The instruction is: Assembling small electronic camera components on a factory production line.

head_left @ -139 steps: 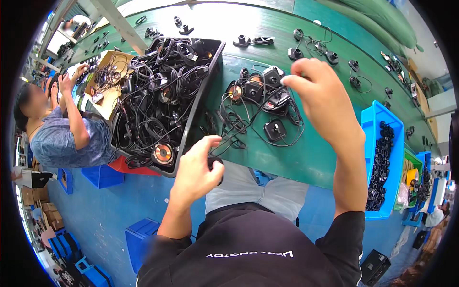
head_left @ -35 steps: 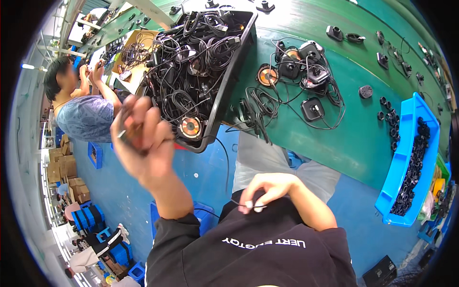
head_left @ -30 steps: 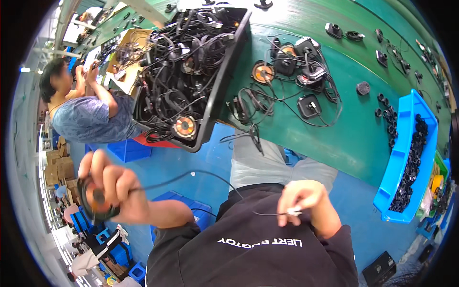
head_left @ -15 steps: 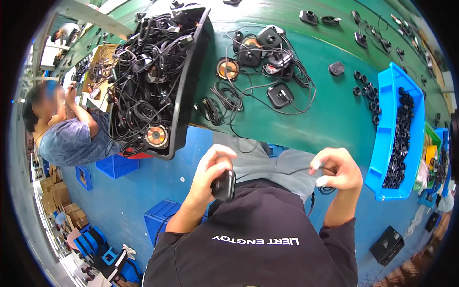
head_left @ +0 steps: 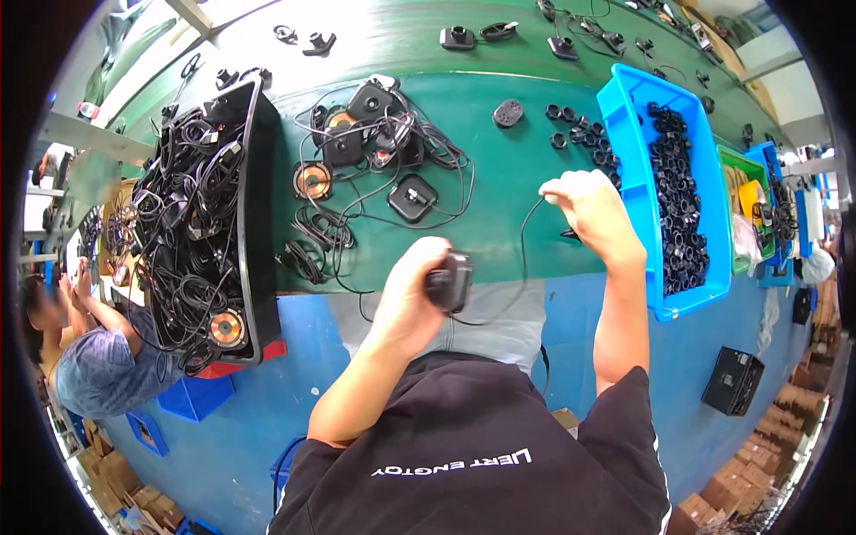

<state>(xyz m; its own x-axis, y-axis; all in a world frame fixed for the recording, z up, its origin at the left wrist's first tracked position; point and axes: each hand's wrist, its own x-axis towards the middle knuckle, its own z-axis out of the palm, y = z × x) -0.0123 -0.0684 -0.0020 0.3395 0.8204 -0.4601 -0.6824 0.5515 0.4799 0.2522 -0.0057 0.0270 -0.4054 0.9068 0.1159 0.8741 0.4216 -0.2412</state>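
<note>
My left hand is closed round a black rounded-square device, held above the bench's front edge. From it a thin black cable loops down and then up to my right hand. The right fingers pinch that cable over the green bench, left of a blue bin. A small dark tip shows below the right hand; I cannot tell if it is the cable's end. Beyond the left hand lies a similar black square device beside a tangle of cabled units and a copper-faced disc.
A black crate heaped with cabled devices stands at the left, with a seated co-worker beyond it. Black rings lie beside the blue bin, which holds many more. A dark oval part sits mid-bench. Green and blue bins line the far right.
Both hands have risen toward the bench, the right one more, drawing the cable up. The left has shifted right with the device. The whole view has turned, so the bench appears farther left.
</note>
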